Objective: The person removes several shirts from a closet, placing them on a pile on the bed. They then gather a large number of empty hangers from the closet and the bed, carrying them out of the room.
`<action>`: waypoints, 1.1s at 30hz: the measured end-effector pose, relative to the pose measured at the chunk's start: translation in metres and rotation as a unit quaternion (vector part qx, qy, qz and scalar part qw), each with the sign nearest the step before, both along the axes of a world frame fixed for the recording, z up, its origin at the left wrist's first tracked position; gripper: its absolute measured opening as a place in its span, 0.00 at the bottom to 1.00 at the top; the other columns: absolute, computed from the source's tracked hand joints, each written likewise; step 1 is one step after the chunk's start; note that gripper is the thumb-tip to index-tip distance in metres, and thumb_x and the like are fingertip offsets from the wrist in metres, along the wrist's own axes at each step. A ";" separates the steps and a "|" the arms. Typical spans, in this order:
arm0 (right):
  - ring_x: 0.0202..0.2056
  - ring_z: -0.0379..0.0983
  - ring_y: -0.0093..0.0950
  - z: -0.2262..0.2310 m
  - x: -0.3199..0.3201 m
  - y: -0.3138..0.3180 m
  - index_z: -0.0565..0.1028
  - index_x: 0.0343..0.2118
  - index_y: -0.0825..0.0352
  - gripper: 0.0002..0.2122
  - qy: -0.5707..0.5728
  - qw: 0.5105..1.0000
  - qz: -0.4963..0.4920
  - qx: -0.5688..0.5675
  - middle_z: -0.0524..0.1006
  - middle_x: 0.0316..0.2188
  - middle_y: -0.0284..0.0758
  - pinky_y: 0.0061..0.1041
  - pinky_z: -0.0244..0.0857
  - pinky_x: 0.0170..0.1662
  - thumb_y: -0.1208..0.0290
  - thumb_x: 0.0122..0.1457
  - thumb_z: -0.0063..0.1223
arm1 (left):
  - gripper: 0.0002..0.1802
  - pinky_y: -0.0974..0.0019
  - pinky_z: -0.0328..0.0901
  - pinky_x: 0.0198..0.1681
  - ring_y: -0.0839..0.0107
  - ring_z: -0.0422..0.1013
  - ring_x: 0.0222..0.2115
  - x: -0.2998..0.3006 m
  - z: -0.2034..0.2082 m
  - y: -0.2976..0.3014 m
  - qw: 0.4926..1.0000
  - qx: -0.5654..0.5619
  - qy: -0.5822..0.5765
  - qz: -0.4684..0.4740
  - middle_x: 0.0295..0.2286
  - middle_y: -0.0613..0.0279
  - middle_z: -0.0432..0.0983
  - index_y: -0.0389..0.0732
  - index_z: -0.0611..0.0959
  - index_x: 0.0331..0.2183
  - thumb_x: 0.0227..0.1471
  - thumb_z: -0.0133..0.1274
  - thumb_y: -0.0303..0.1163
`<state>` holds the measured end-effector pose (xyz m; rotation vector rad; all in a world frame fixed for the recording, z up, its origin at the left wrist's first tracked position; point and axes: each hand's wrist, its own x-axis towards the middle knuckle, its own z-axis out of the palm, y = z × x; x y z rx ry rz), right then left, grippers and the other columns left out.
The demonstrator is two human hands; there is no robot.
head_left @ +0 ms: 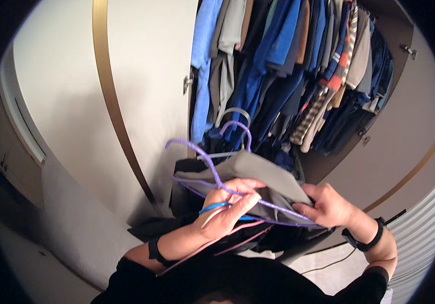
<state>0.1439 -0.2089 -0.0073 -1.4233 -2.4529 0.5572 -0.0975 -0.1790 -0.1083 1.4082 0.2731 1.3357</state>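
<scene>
My left hand is closed around a purple hanger just below its hook. A blue hanger and pink hangers also run through or under that hand, partly hidden by it. Beyond it lies a grey garment, draped about the purple hanger's bar. At the bar's right end my right hand pinches the garment's edge, with the hanger's tip close to its fingers. Behind the garment rise a second purple hook and a pale grey hook. Dark cloth hangs below and to the left.
Ahead, an open wardrobe holds a packed row of hanging clothes. A white door with a gold strip stands at the left, another door at the right. Below right are a cable and a pale ribbed surface.
</scene>
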 end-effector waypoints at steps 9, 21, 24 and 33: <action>0.29 0.72 0.45 0.108 0.010 0.005 0.70 0.32 0.72 0.07 -0.068 0.938 -0.156 0.302 0.72 0.25 0.50 0.36 0.66 0.33 0.75 0.52 0.51 | 0.07 0.68 0.69 0.40 0.64 0.75 0.37 -0.012 -0.002 -0.004 0.998 -0.039 0.036 -0.026 0.42 0.41 0.73 0.33 0.73 0.33 0.59 0.45 0.28; 0.27 0.72 0.25 0.345 -0.029 0.105 0.76 0.35 0.76 0.16 -0.115 0.838 -0.202 0.493 0.77 0.25 0.38 0.25 0.66 0.34 0.64 0.54 0.51 | 0.09 0.72 0.68 0.41 0.74 0.74 0.36 -0.007 0.002 -0.010 0.993 -0.055 -0.003 -0.108 0.40 0.52 0.76 0.33 0.75 0.37 0.58 0.47 0.29; 0.28 0.74 0.32 0.370 -0.030 0.143 0.76 0.34 0.75 0.17 -0.156 0.807 -0.235 0.518 0.77 0.25 0.43 0.29 0.66 0.36 0.63 0.52 0.52 | 0.10 0.73 0.68 0.40 0.74 0.74 0.35 -0.013 0.003 -0.012 0.995 -0.041 0.024 -0.087 0.39 0.53 0.76 0.32 0.76 0.37 0.58 0.47 0.30; 0.43 0.73 0.47 0.401 -0.058 0.240 0.77 0.36 0.72 0.17 -0.196 0.714 -0.291 0.605 0.76 0.38 0.51 0.38 0.66 0.48 0.64 0.49 0.50 | 0.11 0.74 0.68 0.37 0.77 0.73 0.31 -0.024 0.011 -0.004 0.993 -0.100 0.005 -0.060 0.36 0.55 0.77 0.32 0.78 0.34 0.57 0.48 0.31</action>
